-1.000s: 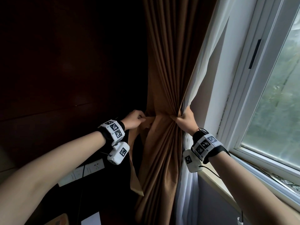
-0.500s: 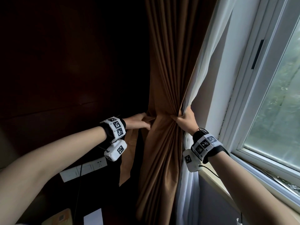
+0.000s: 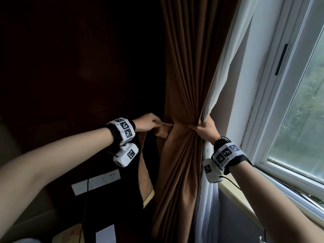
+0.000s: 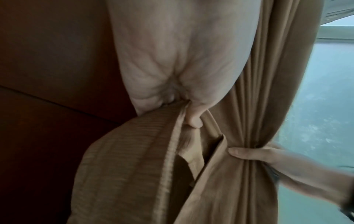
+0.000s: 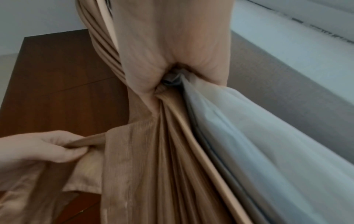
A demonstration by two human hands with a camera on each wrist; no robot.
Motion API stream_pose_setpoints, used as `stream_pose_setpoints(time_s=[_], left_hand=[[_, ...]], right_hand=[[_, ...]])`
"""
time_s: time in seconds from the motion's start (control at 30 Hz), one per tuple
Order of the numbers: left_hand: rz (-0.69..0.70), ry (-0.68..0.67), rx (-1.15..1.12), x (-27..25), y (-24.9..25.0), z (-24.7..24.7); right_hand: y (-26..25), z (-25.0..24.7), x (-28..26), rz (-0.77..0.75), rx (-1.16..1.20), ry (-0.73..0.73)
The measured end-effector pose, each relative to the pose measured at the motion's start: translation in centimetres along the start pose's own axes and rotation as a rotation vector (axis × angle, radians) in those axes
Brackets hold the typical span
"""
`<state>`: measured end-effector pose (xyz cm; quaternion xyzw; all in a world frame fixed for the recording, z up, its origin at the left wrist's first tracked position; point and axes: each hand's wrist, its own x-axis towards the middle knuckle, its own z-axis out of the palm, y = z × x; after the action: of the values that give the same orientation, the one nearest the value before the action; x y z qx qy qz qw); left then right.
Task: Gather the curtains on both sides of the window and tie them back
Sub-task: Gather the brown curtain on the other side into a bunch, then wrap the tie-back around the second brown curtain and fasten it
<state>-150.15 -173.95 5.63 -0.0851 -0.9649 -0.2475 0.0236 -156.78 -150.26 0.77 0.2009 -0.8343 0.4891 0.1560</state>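
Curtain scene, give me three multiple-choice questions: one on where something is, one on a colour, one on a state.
1. Where is the socket plate?
A. on the wall below the left forearm
B. on the window frame
C. above the curtain

2. What colour is the thick curtain?
A. blue
B. brown
C. green

3. What is the right hand doing?
A. hanging idle
B. pressing the glass
C. gripping the gathered curtain

Answers:
1 A, the head view shows it low on the dark wall.
2 B, its pleats are brown beside a white sheer.
3 C, fingers are curled round the bunched folds, while the left hand pinches the tieback strip.

No readable text – wrist bands [image 3: 124, 129] bear coded squares only
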Motion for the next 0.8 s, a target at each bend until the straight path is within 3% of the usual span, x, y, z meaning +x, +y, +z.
stream_pose_setpoints(time_s=[0.2, 0.33, 0.5, 0.67, 0.8], left_hand=[[0.211, -0.104, -0.015, -3.3, 2.9, 2.2], [0.212, -0.038, -0.037, -4.8, 3.6, 5.8], [0.162, -0.113, 0.044, -6.3, 5.2, 9.5], [0.107, -0.109, -0.045, -6.3, 6.1, 9.6], [0.145, 0.022, -0.183, -5.5, 6.0, 8.6]], right_hand=[[-0.1, 0.3, 0.2, 0.063, 0.0, -0.008], [-0.3, -0.1, 0.0, 0.048, -0.038, -0.022], [-0.8, -1.4, -0.2, 0.076, -0.071, -0.135], [-1.8, -2.1, -0.9, 0.083, -0.103, -0.174], [-2.4, -2.1, -1.5, 0.08, -0.128, -0.166]])
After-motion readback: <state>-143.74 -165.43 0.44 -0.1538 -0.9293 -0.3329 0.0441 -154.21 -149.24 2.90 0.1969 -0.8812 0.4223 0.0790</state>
